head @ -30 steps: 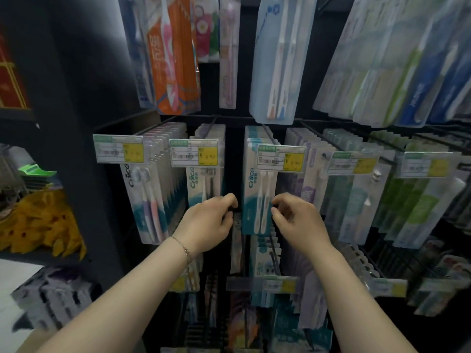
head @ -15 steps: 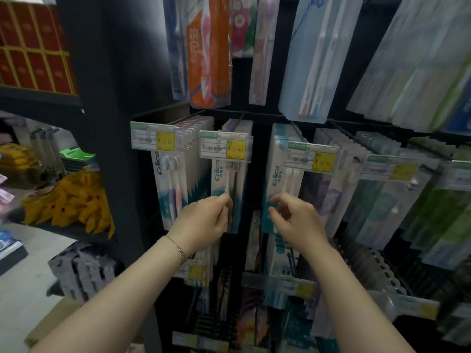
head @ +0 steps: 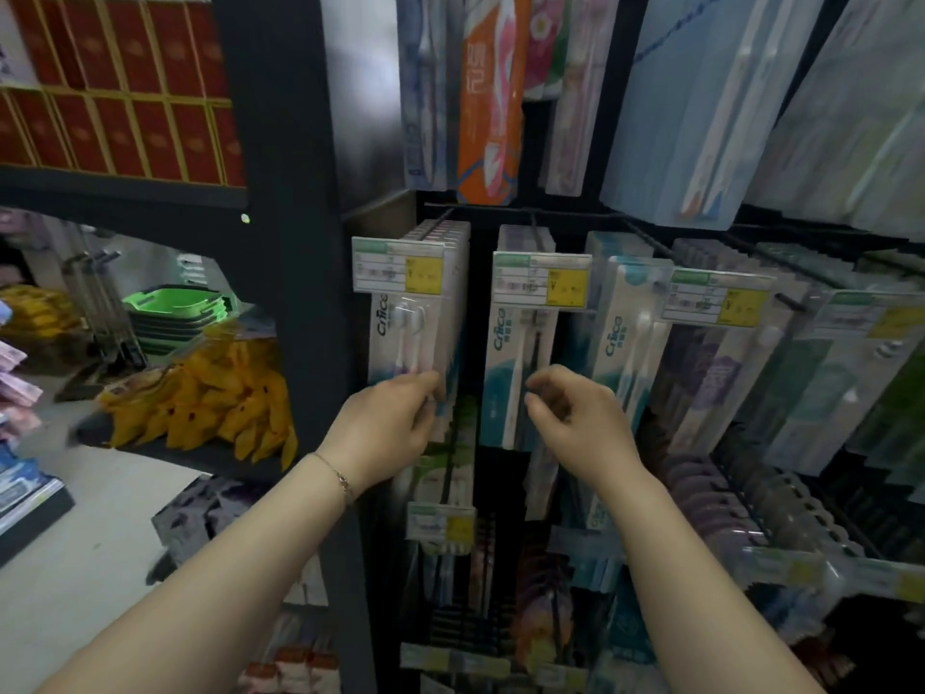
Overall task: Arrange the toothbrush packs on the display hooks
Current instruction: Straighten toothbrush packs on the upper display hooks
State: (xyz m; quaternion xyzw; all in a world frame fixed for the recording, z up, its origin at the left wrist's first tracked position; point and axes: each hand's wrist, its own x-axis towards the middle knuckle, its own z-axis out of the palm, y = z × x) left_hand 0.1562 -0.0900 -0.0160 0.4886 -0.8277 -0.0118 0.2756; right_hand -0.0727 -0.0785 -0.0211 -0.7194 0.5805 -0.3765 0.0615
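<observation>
Rows of toothbrush packs hang from black display hooks on a dark rack. My left hand [head: 388, 428] grips the lower edge of the leftmost row of white packs [head: 410, 318], thumb on the front pack. My right hand [head: 575, 418] hovers with curled fingers just in front of the second row of packs [head: 515, 373]; it seems to hold nothing. A third row of white and teal packs [head: 625, 343] hangs to its right. Each hook carries a price tag [head: 398, 265] at its tip.
More packs hang above [head: 488, 92] and on lower hooks [head: 440, 523]. A black upright post [head: 300, 242] stands left of the rack. Beyond it are shelves with red boxes [head: 125, 82], yellow bags [head: 210, 403] and green trays [head: 170, 303].
My view and both hands shifted left. The left hand moved from the second row to the leftmost row; the right hand moved from the third row to the second.
</observation>
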